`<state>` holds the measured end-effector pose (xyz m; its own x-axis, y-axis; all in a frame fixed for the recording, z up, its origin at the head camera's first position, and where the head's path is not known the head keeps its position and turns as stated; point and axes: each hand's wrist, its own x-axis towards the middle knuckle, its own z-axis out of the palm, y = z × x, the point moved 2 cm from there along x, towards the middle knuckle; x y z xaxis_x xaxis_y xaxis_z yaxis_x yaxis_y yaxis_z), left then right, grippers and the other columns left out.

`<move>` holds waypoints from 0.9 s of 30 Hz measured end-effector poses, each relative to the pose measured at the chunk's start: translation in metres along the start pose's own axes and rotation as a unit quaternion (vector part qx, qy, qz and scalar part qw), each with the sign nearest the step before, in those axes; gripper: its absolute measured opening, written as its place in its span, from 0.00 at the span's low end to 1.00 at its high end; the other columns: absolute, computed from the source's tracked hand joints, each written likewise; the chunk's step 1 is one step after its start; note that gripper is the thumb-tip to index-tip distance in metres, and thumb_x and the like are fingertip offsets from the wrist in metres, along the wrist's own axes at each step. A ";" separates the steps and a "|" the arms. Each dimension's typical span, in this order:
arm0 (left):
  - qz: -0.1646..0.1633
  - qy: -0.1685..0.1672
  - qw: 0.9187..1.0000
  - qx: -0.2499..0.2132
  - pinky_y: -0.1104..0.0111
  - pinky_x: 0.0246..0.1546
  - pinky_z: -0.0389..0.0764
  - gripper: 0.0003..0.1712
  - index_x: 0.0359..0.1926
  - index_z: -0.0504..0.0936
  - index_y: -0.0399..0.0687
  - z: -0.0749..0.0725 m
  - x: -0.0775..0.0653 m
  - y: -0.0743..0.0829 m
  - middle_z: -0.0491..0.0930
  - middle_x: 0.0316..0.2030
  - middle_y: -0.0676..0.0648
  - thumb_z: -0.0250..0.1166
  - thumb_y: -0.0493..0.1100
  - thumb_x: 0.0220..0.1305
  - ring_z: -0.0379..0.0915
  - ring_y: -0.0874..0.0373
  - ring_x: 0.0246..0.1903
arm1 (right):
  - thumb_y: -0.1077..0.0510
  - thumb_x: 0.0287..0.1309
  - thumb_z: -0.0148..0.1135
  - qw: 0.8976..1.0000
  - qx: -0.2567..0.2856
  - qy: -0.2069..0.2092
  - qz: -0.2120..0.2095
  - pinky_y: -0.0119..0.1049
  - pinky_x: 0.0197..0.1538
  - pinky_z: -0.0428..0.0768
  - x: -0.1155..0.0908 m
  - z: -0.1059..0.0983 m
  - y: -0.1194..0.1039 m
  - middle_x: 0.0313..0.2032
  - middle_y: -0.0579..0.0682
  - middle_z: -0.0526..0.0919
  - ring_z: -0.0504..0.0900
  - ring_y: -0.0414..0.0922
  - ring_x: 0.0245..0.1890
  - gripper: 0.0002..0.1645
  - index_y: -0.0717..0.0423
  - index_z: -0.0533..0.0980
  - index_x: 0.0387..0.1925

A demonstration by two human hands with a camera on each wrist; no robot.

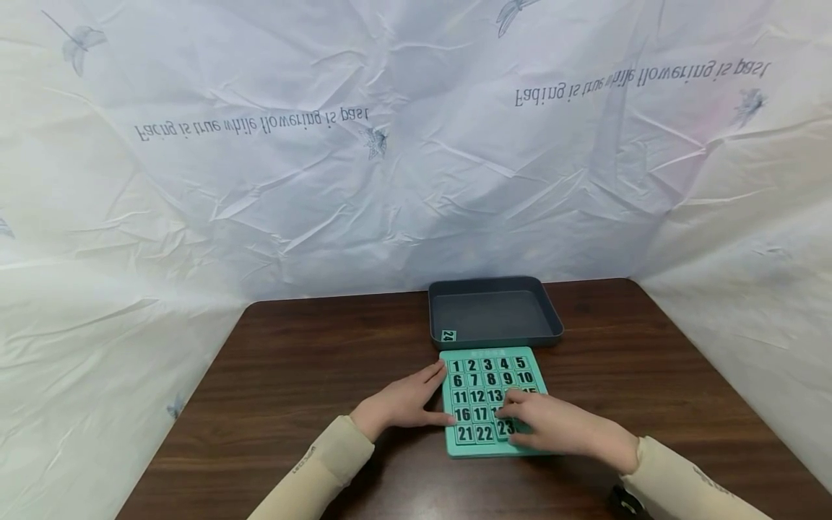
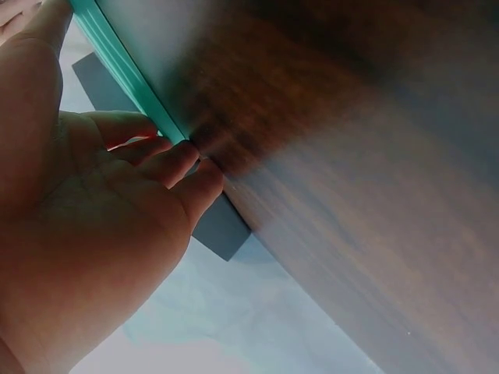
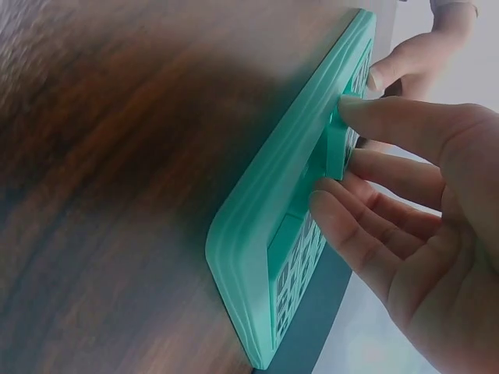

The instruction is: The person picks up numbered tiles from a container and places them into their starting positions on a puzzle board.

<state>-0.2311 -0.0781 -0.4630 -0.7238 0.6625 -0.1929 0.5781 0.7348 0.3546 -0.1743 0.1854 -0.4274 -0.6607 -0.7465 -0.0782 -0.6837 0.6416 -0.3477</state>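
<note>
A mint-green number puzzle board (image 1: 481, 451) lies on the table, with rows of numbered tiles in its frame. My right hand (image 1: 552, 425) is over its lower right part and pinches the tile marked 23 (image 1: 505, 429) between thumb and fingers. Seen from the right wrist, this tile (image 3: 336, 148) stands a little proud of the frame, beside an unfilled gap. Some tiles on the right are hidden under that hand. At the board's left edge rests my left hand (image 1: 411, 399), thumb and fingers spread along the rim. The left wrist view shows its fingertips (image 2: 181, 160) against the green side.
Just behind the board stands a dark grey tray (image 1: 494, 310), with a tile marked 24 (image 1: 448, 336) in its near left corner. The brown wooden table (image 1: 312, 361) reaches back to a hung white sheet (image 1: 364, 202). A small black object (image 1: 627, 500) is by the right sleeve.
</note>
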 end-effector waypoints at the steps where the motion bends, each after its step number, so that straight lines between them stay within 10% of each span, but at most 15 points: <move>1: 0.000 0.001 1.000 0.000 0.59 0.69 0.65 0.58 0.81 0.49 0.46 0.000 0.000 0.000 0.45 0.80 0.48 0.58 0.74 0.64 0.51 0.54 0.75 | 0.51 0.64 0.69 1.000 -0.003 -0.003 0.001 0.31 0.37 0.76 0.000 0.000 -0.001 0.41 0.40 0.74 0.71 0.31 0.37 0.20 0.55 0.83 0.54; 19: 0.001 -0.004 1.000 0.002 0.59 0.69 0.65 0.58 0.81 0.47 0.48 0.001 -0.001 -0.002 0.42 0.80 0.49 0.56 0.76 0.64 0.50 0.54 0.76 | 0.60 0.61 0.70 0.998 0.017 -0.010 -0.062 0.28 0.34 0.76 0.011 -0.013 -0.004 0.35 0.38 0.79 0.73 0.30 0.32 0.09 0.52 0.86 0.44; 27: -0.002 -0.006 1.000 -0.010 0.58 0.68 0.66 0.58 0.81 0.47 0.48 0.001 -0.001 -0.001 0.43 0.80 0.49 0.57 0.75 0.64 0.50 0.53 0.75 | 0.59 0.67 0.65 0.998 0.039 0.046 -0.017 0.33 0.36 0.79 0.053 -0.057 0.015 0.40 0.49 0.83 0.78 0.34 0.34 0.14 0.60 0.84 0.51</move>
<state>-0.2302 -0.0793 -0.4643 -0.7216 0.6612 -0.2053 0.5672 0.7346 0.3723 -0.2372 0.1653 -0.3829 -0.6656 -0.7460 0.0189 -0.6822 0.5980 -0.4208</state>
